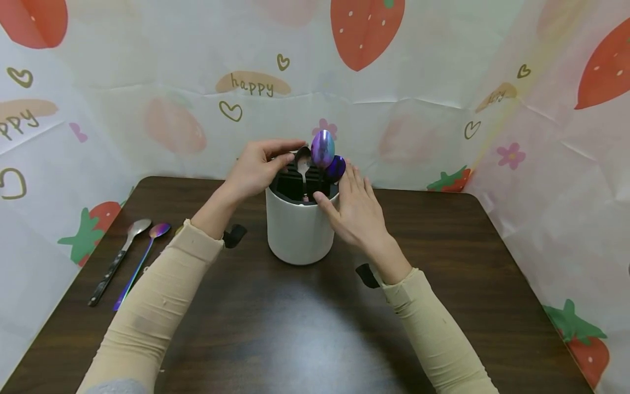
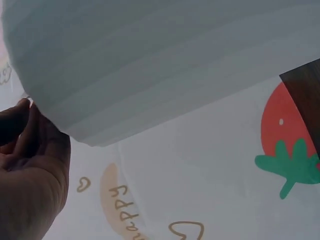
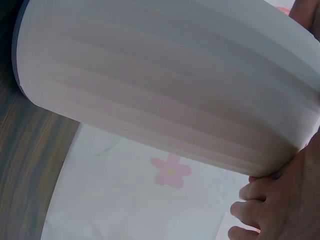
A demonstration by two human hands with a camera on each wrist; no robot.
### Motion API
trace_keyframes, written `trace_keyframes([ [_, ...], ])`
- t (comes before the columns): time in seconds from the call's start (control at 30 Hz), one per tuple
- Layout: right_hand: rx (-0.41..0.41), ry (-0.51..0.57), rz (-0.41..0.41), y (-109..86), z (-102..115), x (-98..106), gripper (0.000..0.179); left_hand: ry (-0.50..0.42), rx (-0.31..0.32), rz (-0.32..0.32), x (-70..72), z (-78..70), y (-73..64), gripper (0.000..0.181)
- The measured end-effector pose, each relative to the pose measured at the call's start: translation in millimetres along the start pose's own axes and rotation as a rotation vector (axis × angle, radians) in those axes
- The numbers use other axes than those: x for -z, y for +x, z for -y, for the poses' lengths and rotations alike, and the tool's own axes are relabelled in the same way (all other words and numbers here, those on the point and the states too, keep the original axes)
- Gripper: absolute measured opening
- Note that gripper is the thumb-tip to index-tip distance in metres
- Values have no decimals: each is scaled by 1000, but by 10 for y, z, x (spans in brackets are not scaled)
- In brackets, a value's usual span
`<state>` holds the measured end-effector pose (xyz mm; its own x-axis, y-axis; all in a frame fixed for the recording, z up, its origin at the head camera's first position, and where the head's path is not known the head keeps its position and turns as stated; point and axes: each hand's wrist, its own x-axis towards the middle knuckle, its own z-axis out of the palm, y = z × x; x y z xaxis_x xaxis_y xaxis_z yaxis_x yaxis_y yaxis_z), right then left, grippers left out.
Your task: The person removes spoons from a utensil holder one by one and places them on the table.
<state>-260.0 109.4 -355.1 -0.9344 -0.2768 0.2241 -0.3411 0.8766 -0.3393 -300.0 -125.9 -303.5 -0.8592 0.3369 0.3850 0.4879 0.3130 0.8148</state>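
Observation:
A white utensil holder (image 1: 300, 232) with a black slotted insert stands upright on the table. Several spoons rise from it: a silver spoon (image 1: 303, 162), a purple-blue spoon (image 1: 322, 149) and a dark violet spoon (image 1: 336, 169). At the top left of the holder, my left hand (image 1: 256, 164) pinches the bowl edge of the silver spoon between thumb and fingers. My right hand (image 1: 356, 210) rests along the holder's right side with fingers straight, thumb over the rim. Both wrist views are mostly filled by the holder's ribbed white wall (image 2: 165, 65), and the spoons are hidden there.
On the dark wooden table (image 1: 295, 328), a spoon with a black handle (image 1: 112, 273) and a rainbow-coloured spoon (image 1: 143, 261) lie at the left, beside my left sleeve. Something yellowish is partly hidden behind that sleeve. A strawberry-print cloth (image 1: 197, 65) hangs around the table's back and sides.

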Motion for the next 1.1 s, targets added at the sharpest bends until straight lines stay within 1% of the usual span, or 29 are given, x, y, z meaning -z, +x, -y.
trace_keyframes([
  [0.13, 2, -7, -2, 0, -1, -2, 106, -24, -7, 22, -11, 34, 18, 33],
  [0.2, 2, -6, -3, -1, 1, -7, 106, -29, 3, 32, -17, 46, 13, 34],
  [0.33, 6, -2, -8, 6, 3, -13, 105, -28, 18, 39, -29, 64, 3, 35],
  [0.47, 6, 1, -15, 9, 6, -13, 104, -21, 14, 55, -25, 73, 11, 37],
  [0.6, 3, -2, -19, 1, 10, -12, 105, -30, 2, 97, -14, 78, 23, 40],
  [0.7, 3, -1, -21, -5, 10, -11, 105, -20, -15, 137, -13, 83, 27, 42],
  [0.77, 3, 0, -23, -6, 9, -11, 105, -12, -25, 154, -18, 88, 32, 43],
  [0.87, 4, 5, -23, -6, 7, -12, 105, -28, -30, 175, -27, 83, 39, 44],
  [1.0, 3, 12, -20, -2, 7, -14, 104, -58, -27, 191, -28, 67, 37, 44],
  [1.1, 0, 15, -18, 1, 6, -14, 104, -75, -24, 182, -25, 63, 28, 44],
])
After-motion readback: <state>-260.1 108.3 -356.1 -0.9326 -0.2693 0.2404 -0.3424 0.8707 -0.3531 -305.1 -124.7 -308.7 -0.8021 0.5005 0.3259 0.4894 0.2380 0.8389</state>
